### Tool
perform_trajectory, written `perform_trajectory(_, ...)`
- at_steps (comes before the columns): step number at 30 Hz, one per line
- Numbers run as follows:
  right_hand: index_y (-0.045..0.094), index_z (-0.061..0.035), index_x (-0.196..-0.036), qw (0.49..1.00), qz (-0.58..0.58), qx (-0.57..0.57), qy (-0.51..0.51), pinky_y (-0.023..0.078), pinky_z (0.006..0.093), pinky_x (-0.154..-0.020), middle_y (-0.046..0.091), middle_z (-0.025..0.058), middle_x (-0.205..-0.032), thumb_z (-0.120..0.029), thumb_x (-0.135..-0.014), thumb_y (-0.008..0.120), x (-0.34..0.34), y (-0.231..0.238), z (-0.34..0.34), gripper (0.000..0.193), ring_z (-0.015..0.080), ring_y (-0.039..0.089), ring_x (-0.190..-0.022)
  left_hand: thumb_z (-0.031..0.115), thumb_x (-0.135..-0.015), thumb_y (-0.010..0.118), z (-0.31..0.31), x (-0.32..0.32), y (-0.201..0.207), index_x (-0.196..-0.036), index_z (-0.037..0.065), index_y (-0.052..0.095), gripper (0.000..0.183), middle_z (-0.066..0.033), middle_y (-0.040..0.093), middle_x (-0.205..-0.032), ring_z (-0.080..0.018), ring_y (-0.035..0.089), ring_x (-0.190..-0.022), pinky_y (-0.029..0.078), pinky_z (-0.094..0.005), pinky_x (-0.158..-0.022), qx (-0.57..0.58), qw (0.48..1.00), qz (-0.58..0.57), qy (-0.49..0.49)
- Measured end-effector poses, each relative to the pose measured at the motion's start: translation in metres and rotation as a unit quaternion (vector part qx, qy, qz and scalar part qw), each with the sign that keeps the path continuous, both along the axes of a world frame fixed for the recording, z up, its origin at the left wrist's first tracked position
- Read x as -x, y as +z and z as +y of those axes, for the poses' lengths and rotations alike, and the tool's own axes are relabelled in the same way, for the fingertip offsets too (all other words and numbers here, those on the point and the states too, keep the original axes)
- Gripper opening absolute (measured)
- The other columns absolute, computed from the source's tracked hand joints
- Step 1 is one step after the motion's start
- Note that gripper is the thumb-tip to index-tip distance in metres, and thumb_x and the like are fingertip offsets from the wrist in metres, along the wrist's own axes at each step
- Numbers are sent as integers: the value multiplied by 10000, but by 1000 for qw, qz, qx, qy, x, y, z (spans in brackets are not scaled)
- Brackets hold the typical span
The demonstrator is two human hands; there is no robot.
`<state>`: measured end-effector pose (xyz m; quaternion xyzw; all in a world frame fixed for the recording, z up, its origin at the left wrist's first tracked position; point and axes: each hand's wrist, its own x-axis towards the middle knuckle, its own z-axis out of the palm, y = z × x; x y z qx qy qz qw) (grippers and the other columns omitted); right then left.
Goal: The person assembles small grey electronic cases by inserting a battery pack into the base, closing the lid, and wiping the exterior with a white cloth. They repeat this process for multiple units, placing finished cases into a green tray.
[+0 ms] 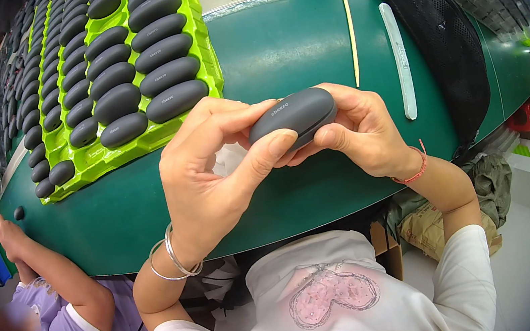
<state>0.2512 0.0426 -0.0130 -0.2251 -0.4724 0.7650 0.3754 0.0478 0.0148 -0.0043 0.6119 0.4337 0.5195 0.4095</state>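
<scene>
Between my two hands, above the green table, is a dark grey oval earbud case (295, 115) with a seam along its side; its lid looks closed. My left hand (216, 155) pinches its left end, thumb at the front and fingers behind. At the other end my right hand (361, 125) grips it with thumb and curled fingers. Something white shows behind my left hand, too covered to name. To the left, a bright green tray (204, 45) holds rows of similar dark cases (176, 101).
Right of my hands lie a thin pale stick (350, 28), a whitish strip (399, 62) and a black mesh pouch (437, 40). A small dark piece (19, 213) rests on the green table (275, 42). A co-worker in purple (73, 321) sits at the left.
</scene>
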Motion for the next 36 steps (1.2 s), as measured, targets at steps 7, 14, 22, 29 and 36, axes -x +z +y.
perform_trajectory(7, 502, 83, -1253, 1000, -1, 22, 13, 576, 369, -863, 614, 171, -1136, -62, -929, 602, -1, 2, -1, 369, 296, 668, -996, 67, -887, 675, -1, 8, 8, -1100, -86, 638, 265, -122, 613, -1016, -157, 613, -908, 508, -277, -815, 74, 995, -18, -57)
perform_trajectory(14, 488, 76, -1270, 999, 4, 41, 35, 575, 379, -864, 613, 173, -1140, -88, -931, 606, 0, 2, 1, 395, 296, 660, -1017, 155, -930, 640, 0, 6, 9, -1020, -46, 659, 221, -59, 625, -906, -97, 596, -787, 501, -243, -673, 159, 978, -131, -40)
perform_trajectory(22, 465, 69, -1280, 999, 13, 30, 33, 579, 372, -851, 606, 188, -1172, -125, -949, 588, -1, -2, 3, 402, 310, 658, -1023, 272, -1020, 482, -3, 1, 10, -1085, -13, 549, 299, -52, 583, -908, -68, 552, -756, 455, -218, -644, 162, 972, -170, 25)
perform_trajectory(29, 357, 13, -1308, 995, 38, 84, -39, 585, 379, -826, 601, 219, -1168, -167, -954, 593, -2, -7, 5, 462, 301, 653, -1027, 163, -804, 782, -10, -2, 0, -1119, -2, 526, 437, -101, 637, -967, -131, 632, -780, 519, -249, -656, -45, 998, -13, 53)
perform_trajectory(36, 363, -53, -1205, 989, 40, -70, -122, 595, 367, -798, 597, 214, -1129, -85, -922, 627, 4, -8, -4, 389, 255, 656, -981, 28, -708, 831, -14, -1, -5, -1153, -41, 491, 564, -166, 634, -1035, -197, 672, -859, 601, -272, -623, -178, 970, 160, 45)
